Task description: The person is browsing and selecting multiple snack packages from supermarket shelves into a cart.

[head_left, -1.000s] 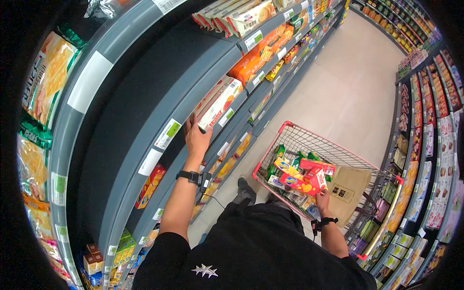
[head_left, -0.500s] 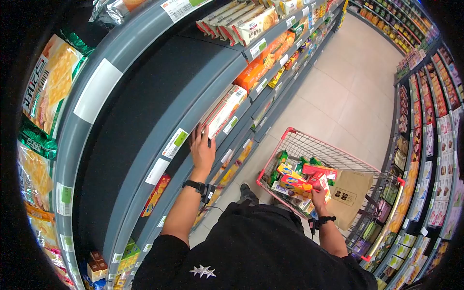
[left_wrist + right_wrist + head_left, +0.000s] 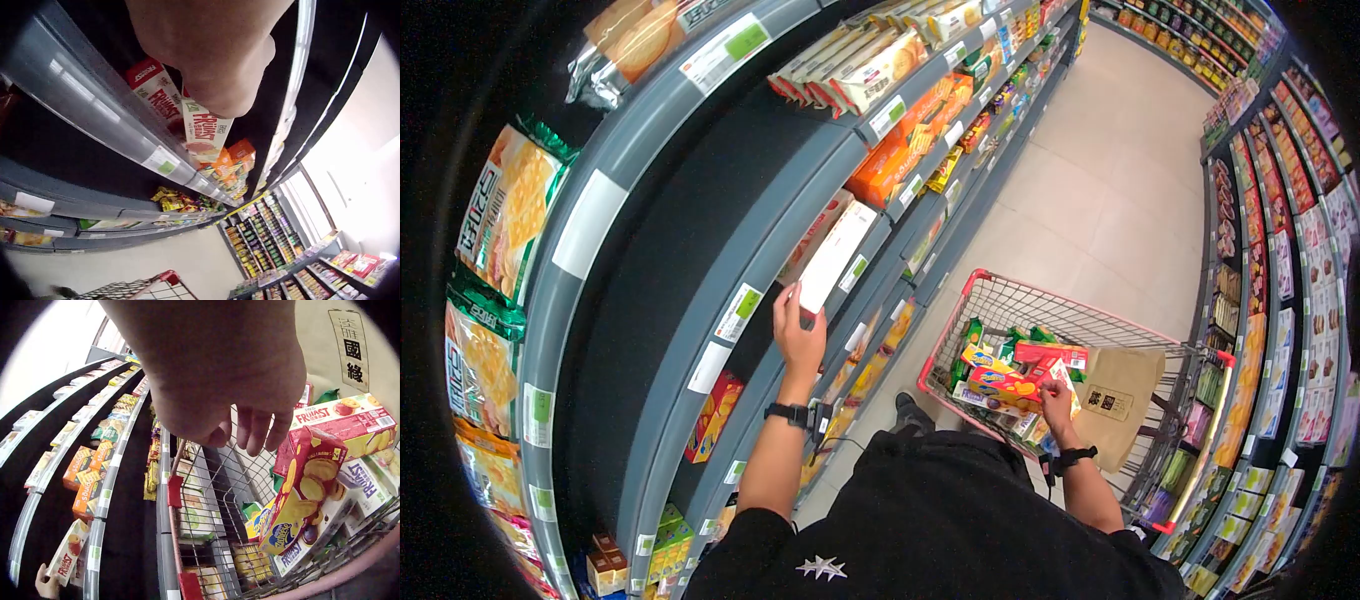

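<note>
My left hand (image 3: 800, 335) grips the near end of a long white cookie box (image 3: 837, 255) on the shelf, its plain white side turned up. Fruit and red FRUAST lettering show on that cookie box (image 3: 203, 134) in the left wrist view, where the hand covers its near end. A second cookie box (image 3: 159, 94) stands beside it. My right hand (image 3: 1056, 402) hangs over the cart with loosely bent fingers and nothing between them. Below it lie a red and cream FRUAST box (image 3: 350, 422) and a red and yellow cookie box (image 3: 303, 487).
The red-rimmed shopping cart (image 3: 960, 300) stands right of the shelf with several packages and a brown paper bag (image 3: 1115, 400) inside. Orange boxes (image 3: 885, 175) sit just beyond the cookie boxes. Another red and yellow box (image 3: 712, 415) lies on a shelf to the left.
My left hand has tilted the cookie box, turning its plain white side up. My right hand has let go of the FRUAST box, which lies in the cart.
</note>
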Tool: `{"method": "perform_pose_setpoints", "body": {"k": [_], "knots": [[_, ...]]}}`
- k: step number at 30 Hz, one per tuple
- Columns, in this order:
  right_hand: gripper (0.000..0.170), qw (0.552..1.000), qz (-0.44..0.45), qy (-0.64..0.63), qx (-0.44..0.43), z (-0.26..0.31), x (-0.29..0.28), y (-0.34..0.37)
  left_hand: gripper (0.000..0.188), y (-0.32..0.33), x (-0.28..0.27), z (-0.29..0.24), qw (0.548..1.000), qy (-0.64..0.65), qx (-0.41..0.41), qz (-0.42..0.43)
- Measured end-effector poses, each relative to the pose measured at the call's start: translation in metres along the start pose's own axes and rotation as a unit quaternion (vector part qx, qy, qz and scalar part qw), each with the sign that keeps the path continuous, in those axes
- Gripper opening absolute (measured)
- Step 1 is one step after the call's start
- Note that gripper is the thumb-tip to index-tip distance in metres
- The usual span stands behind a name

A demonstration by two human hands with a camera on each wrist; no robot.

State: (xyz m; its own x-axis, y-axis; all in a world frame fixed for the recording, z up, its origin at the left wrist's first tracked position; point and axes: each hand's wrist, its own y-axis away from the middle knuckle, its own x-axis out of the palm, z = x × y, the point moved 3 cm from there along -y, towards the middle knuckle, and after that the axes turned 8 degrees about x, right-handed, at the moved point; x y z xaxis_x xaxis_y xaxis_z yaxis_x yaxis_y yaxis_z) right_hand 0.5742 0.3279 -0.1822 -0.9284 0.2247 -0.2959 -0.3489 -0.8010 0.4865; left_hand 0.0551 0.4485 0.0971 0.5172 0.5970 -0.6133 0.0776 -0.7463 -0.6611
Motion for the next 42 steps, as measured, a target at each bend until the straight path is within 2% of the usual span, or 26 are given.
{"method": "perform_pose_setpoints", "body": {"k": [2, 5, 7, 9, 11, 12, 13, 14, 16, 17, 19, 20, 21, 23, 24, 27, 31, 33, 34, 35, 36, 37, 38, 40, 41, 42], "knots": [[0.017, 0.998, 0.015, -0.021, -0.057, 0.009, -0.004, 0.003, 0.054, -0.003, -0.013, -0.021, 1.0, 0.021, -0.01, -0.021], [0.016, 0.997, 0.03, -0.047, -0.051, 0.035, -0.003, 0.009, 0.051, 0.002, -0.025, -0.039, 0.995, 0.077, -0.042, -0.044], [0.018, 0.997, 0.047, -0.039, -0.054, 0.057, -0.004, 0.013, 0.046, 0.008, -0.021, -0.049, 0.964, 0.249, -0.094, 0.009], [0.023, 0.985, 0.14, -0.074, -0.071, 0.112, 0.003, 0.032, 0.041, 0.014, -0.013, -0.068, 0.952, 0.287, -0.096, 0.043], [0.038, 0.965, 0.211, -0.151, -0.044, 0.157, 0.003, 0.049, 0.039, 0.03, 0.006, -0.089, 0.86, 0.436, -0.236, 0.123], [0.047, 0.936, 0.278, -0.215, -0.037, 0.179, 0.002, 0.056, 0.039, 0.041, 0.016, -0.096, 0.864, 0.435, -0.211, 0.141], [0.056, 0.897, 0.341, -0.278, -0.03, 0.197, 0.0, 0.065, 0.039, 0.058, 0.029, -0.097, 0.843, 0.459, -0.236, 0.152], [0.056, 0.899, 0.338, -0.277, -0.024, 0.211, -0.003, 0.072, 0.039, 0.068, 0.036, -0.108, 0.819, 0.484, -0.259, 0.165], [0.067, 0.853, 0.422, -0.306, -0.016, 0.233, -0.005, 0.091, 0.041, 0.09, 0.049, -0.122, 0.793, 0.504, -0.273, 0.207], [0.07, 0.855, 0.432, -0.286, -0.026, 0.237, -0.01, 0.098, 0.041, 0.097, 0.053, -0.129, 0.791, 0.503, -0.278, 0.209], [0.071, 0.833, 0.475, -0.281, -0.035, 0.248, -0.016, 0.113, 0.047, 0.112, 0.059, -0.141, 0.678, 0.591, -0.407, 0.157], [0.072, 0.835, 0.486, -0.256, -0.046, 0.246, -0.016, 0.116, 0.051, 0.12, 0.066, -0.143, 0.664, 0.593, -0.425, 0.163], [0.07, 0.842, 0.498, -0.176, -0.113, 0.247, -0.017, 0.119, 0.051, 0.129, 0.068, -0.144, 0.664, 0.589, -0.432, 0.16], [0.064, 0.843, 0.511, -0.063, -0.154, 0.253, -0.026, 0.129, 0.051, 0.145, 0.072, -0.148, 0.608, 0.603, -0.495, 0.146], [0.064, 0.84, 0.518, -0.064, -0.15, 0.255, -0.026, 0.134, 0.053, 0.154, 0.074, -0.145, 0.593, 0.617, -0.497, 0.14], [0.057, 0.816, 0.558, -0.105, -0.103, 0.255, -0.023, 0.14, 0.052, 0.17, 0.068, -0.145, 0.582, 0.616, -0.519, 0.109], [0.045, 0.821, 0.541, -0.104, -0.148, 0.243, -0.011, 0.13, 0.048, 0.179, 0.053, -0.141, 0.596, 0.607, -0.519, 0.08], [0.041, 0.86, 0.493, -0.119, -0.052, 0.23, -0.003, 0.113, 0.038, 0.179, 0.039, -0.137, 0.627, 0.561, -0.538, 0.052], [0.04, 0.874, 0.468, -0.12, -0.043, 0.212, 0.006, 0.098, 0.038, 0.179, 0.031, -0.137, 0.629, 0.56, -0.537, 0.044], [0.042, 0.902, 0.419, -0.097, -0.046, 0.202, 0.012, 0.092, 0.032, 0.174, 0.025, -0.139, 0.655, 0.548, -0.512, 0.096], [0.043, 0.909, 0.407, -0.093, 0.006, 0.194, 0.018, 0.087, 0.026, 0.166, 0.019, -0.144, 0.678, 0.533, -0.484, 0.148], [0.044, 0.914, 0.393, -0.088, 0.059, 0.186, 0.022, 0.083, 0.026, 0.161, 0.009, -0.149, 0.679, 0.534, -0.484, 0.138], [0.044, 0.912, 0.399, -0.079, 0.055, 0.184, 0.026, 0.082, 0.027, 0.153, 0.001, -0.161, 0.681, 0.526, -0.459, 0.222], [0.046, 0.871, 0.443, -0.15, 0.153, 0.176, 0.034, 0.082, 0.03, 0.154, -0.007, -0.164, 0.676, 0.513, -0.394, 0.352], [0.049, 0.85, 0.467, -0.163, 0.182, 0.166, 0.04, 0.078, 0.025, 0.139, -0.021, -0.176, 0.656, 0.511, -0.386, 0.399], [0.049, 0.849, 0.473, -0.148, 0.182, 0.168, 0.047, 0.081, 0.025, 0.146, -0.03, -0.172, 0.658, 0.517, -0.39, 0.384]]}}
